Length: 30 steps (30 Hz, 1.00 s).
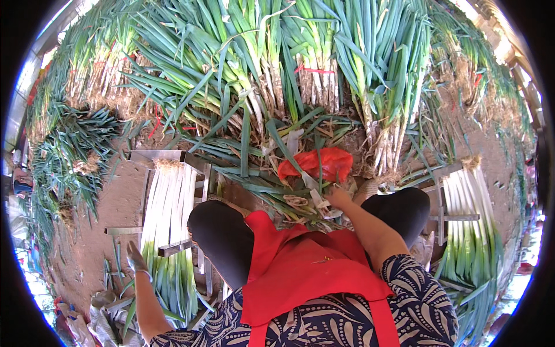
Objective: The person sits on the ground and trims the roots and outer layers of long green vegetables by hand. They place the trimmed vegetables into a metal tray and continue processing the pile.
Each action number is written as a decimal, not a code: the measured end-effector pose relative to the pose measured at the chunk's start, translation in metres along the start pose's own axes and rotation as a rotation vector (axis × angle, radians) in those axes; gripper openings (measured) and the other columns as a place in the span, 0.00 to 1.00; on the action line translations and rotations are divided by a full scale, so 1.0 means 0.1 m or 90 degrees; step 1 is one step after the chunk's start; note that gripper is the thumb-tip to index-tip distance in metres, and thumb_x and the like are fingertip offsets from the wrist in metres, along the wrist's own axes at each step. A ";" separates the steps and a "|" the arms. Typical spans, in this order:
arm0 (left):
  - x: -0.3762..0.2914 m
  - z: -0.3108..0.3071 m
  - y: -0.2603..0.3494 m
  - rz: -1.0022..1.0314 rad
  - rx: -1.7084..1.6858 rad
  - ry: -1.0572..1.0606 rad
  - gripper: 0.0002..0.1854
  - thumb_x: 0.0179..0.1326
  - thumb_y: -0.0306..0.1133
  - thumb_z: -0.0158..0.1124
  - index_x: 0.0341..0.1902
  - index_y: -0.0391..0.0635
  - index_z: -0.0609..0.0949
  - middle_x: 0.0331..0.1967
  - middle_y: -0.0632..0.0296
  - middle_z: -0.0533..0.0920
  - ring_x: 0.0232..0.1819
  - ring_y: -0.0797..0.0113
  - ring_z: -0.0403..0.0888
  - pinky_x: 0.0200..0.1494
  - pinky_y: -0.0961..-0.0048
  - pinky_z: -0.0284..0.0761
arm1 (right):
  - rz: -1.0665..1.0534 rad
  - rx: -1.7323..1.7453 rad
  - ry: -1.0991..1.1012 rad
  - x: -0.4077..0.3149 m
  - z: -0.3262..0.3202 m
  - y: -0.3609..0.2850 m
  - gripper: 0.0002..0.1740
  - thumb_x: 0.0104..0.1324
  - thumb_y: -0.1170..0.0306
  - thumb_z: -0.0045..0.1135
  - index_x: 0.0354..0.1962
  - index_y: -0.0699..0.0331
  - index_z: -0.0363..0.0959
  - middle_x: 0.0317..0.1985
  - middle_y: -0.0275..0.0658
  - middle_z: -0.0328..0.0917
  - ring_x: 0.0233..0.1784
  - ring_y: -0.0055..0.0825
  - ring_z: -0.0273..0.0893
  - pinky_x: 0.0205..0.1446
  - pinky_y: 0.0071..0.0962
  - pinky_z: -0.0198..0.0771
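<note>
My left hand (136, 258), in a light glove, is beside the left metal rack (175, 248), at the edge of a row of peeled leeks or large green onions (167, 212) lying on it. No held object shows there, and its fingers look extended. My right hand (337, 198) reaches down between my knees at torn leaves and peeled skins (318, 199); its fingertips are partly hidden, so its grip is unclear. Just beyond it lies a red plastic bag (318, 165). Unpeeled stalks with roots (390, 143) lean in front of me.
A second metal rack (441, 212) at my right bears more peeled stalks (468, 208). Bundles tied with red bands (318, 71) stand ahead. A heap of leafy stalks (78, 152) lies at the left on the dirt floor (117, 195). Crumpled sheeting (104, 321) is at lower left.
</note>
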State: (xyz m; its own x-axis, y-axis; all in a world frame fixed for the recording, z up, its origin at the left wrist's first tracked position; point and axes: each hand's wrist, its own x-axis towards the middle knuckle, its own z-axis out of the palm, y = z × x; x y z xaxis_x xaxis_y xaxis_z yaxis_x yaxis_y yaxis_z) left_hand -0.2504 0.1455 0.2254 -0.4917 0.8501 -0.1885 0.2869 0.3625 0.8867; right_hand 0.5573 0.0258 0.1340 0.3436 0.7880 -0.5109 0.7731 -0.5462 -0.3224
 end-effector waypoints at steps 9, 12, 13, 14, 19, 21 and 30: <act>-1.04 2.00 3.19 0.436 -0.137 -0.150 0.35 0.67 0.55 0.45 0.70 0.43 0.63 0.69 0.54 0.64 0.72 0.60 0.57 0.73 0.56 0.48 | -0.166 0.122 -0.128 0.03 0.60 -0.29 0.27 0.57 0.52 0.54 0.47 0.64 0.76 0.42 0.54 0.79 0.47 0.51 0.77 0.52 0.42 0.72; -1.64 3.27 3.63 0.374 -0.294 -0.388 0.31 0.70 0.49 0.48 0.69 0.42 0.64 0.69 0.56 0.65 0.70 0.62 0.60 0.71 0.60 0.53 | -0.153 0.221 -0.027 0.16 0.37 -0.25 0.28 0.57 0.52 0.55 0.47 0.63 0.76 0.42 0.55 0.79 0.47 0.51 0.77 0.51 0.43 0.72; -1.89 3.60 3.63 0.318 -0.263 -0.439 0.29 0.73 0.48 0.42 0.68 0.40 0.65 0.69 0.57 0.65 0.70 0.62 0.60 0.71 0.62 0.53 | -0.121 0.257 0.009 0.21 0.25 -0.18 0.28 0.56 0.52 0.55 0.47 0.64 0.76 0.42 0.55 0.79 0.47 0.51 0.77 0.51 0.44 0.72; -2.06 3.94 3.70 0.238 -0.165 -0.441 0.28 0.72 0.47 0.46 0.67 0.40 0.68 0.67 0.58 0.67 0.70 0.62 0.61 0.71 0.62 0.53 | -0.101 0.238 0.011 0.28 0.12 -0.12 0.26 0.58 0.52 0.54 0.44 0.64 0.77 0.41 0.56 0.79 0.46 0.52 0.77 0.50 0.46 0.71; -2.65 4.89 3.54 0.354 -0.099 -0.595 0.23 0.68 0.42 0.55 0.59 0.39 0.76 0.56 0.60 0.77 0.58 0.71 0.71 0.63 0.73 0.62 | 0.036 0.321 0.184 0.55 -0.62 0.33 0.24 0.58 0.53 0.53 0.40 0.67 0.78 0.41 0.55 0.80 0.48 0.50 0.77 0.52 0.43 0.71; -2.69 4.97 3.42 0.359 0.054 -0.569 0.21 0.67 0.42 0.56 0.56 0.39 0.77 0.50 0.62 0.78 0.53 0.73 0.71 0.60 0.74 0.63 | 0.082 0.320 0.215 0.71 -0.90 0.56 0.26 0.58 0.53 0.53 0.44 0.67 0.77 0.44 0.56 0.79 0.50 0.50 0.76 0.55 0.42 0.70; -2.56 5.17 3.36 0.302 0.059 -0.679 0.15 0.66 0.36 0.56 0.50 0.40 0.79 0.45 0.61 0.79 0.49 0.71 0.73 0.54 0.74 0.67 | 0.368 0.446 0.294 1.49 -1.49 1.61 0.32 0.56 0.52 0.55 0.53 0.64 0.73 0.48 0.53 0.78 0.52 0.46 0.77 0.53 0.39 0.71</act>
State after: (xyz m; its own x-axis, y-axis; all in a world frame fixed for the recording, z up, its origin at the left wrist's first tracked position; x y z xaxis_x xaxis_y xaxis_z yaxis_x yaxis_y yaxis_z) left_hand 0.3971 0.2472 0.3536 0.6072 0.7812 -0.1449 0.3364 -0.0875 0.9377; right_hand 0.8121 0.0976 0.1251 0.8520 0.3031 -0.4268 -0.0113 -0.8045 -0.5938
